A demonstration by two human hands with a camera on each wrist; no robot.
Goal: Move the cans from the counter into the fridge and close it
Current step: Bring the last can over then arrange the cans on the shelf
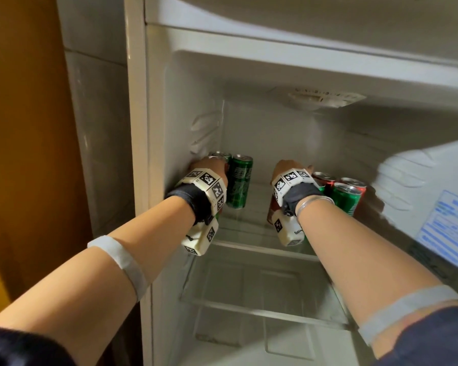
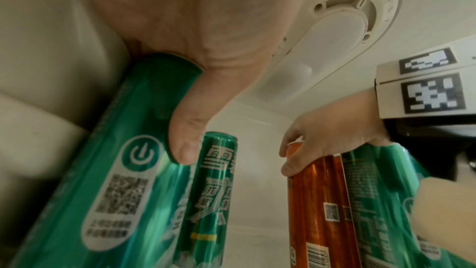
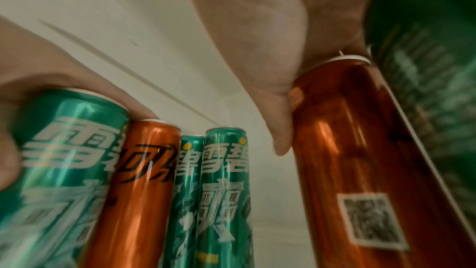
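Open white fridge (image 1: 154, 107), glass shelf (image 1: 251, 220) holding upright cans; orange-brown wall (image 1: 24, 128) left. Left hand (image 1: 209, 169) grasps green can (image 2: 108, 170) at shelf's left wall; right hand (image 1: 288, 167) grasps orange can (image 3: 360, 160) mid-shelf.

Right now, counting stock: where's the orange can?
In the head view the orange can is mid-shelf in the right hand, left of the can cluster.

cans (image 1: 344, 192) crowd right, mid-shelf (image 1: 257, 207) open
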